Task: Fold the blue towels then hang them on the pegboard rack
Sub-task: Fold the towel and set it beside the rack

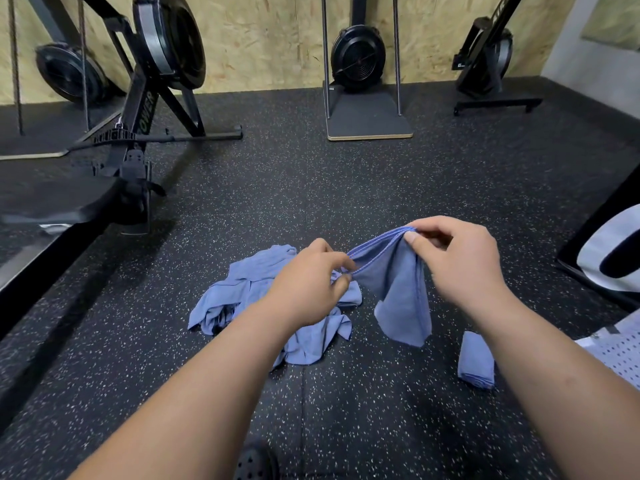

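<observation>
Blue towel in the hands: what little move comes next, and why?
Probably bring the left hand across to the right hand, folding the blue towel in half: both hands pinch its top edge, and the rest hangs loose, unlike the folded towel nearby.

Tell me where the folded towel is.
Head view, lower right: the folded towel lies on the floor between the held towel and the right forearm.
</observation>
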### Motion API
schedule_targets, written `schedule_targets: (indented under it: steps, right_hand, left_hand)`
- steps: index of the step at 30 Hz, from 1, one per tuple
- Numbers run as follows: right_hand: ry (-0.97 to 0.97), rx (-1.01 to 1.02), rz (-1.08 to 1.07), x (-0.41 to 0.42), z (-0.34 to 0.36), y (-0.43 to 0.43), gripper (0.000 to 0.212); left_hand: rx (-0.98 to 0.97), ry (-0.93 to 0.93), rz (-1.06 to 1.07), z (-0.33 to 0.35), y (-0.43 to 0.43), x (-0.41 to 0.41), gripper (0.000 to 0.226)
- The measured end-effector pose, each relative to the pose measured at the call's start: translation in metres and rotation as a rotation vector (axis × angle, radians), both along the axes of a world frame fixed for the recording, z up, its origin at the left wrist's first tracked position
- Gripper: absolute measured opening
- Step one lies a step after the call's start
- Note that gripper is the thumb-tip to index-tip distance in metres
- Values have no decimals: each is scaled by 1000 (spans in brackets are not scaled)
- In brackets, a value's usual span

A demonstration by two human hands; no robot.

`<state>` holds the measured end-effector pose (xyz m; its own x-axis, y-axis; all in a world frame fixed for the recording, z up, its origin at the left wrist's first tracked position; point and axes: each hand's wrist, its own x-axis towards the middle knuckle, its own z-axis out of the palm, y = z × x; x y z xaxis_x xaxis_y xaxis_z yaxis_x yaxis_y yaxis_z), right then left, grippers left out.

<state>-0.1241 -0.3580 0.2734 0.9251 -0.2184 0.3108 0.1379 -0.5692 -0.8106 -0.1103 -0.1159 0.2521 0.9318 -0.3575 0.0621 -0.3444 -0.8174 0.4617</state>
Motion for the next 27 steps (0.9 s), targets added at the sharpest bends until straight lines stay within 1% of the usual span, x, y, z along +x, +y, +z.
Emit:
schedule_targets:
  steps: [2,4,6,8,10,11,15,19,23,24,27]
  right_hand:
    - [0,-23,0,0,0,-2,10]
    - [19,-77,-8,1,-3,-6,10]
    - [67,-184,-19,2,-8,-9,8]
    - [154,-281,-6,4,-14,-13,8]
    - [235,-312,25,5,-17,-14,8]
    - [251,-308,34,6,-17,-15,8]
    - [200,-301,38,5,-11,-14,6]
    - [175,-338,81,4,-9,-12,8]
    - [183,-332,176,2,-1,-17,8]
    - [188,-327,208,1,0,-18,9]
    - [208,-307,291,-2,1,-21,12]
  left_hand:
    - [130,-46,43,-2,3,2,27]
    - [158,-153,88,1,7,6,23]
    - [103,-280,116,7,9,8,11]
    - [5,-375,98,14,9,9,4]
    - [-55,-437,69,18,11,10,3]
    - [-37,-448,70,19,12,11,3]
    - [183,-386,129,17,22,15,8]
    - [237,-388,166,17,25,13,11]
    - [190,-330,159,18,28,10,8]
    - [152,-300,162,17,29,11,6]
    - [-52,-196,185,16,33,14,4]
